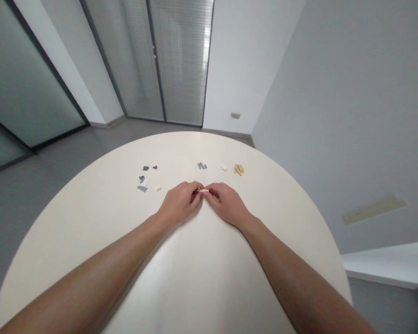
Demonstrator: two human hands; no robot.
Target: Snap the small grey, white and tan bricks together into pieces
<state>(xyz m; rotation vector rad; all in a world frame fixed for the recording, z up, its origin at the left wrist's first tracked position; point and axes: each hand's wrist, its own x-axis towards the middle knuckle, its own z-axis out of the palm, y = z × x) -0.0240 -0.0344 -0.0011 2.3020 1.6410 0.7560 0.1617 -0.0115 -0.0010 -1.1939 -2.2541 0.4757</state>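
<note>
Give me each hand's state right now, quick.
Left hand: closed, pinching a small white piece.
Right hand: closed, pinching the same small white piece.

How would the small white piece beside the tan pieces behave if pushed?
The white piece looks small and thin, so probably light. Seemingly lying flat on the smooth-looking table, it would likely slide rather than roll.

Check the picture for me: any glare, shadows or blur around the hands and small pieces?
Head view: a soft shadow along the inner edge of the left forearm, and a mild sheen on the round white table. Head view: the small white piece held by the left hand and right hand looks soft, its fine detail unreadable.
</note>
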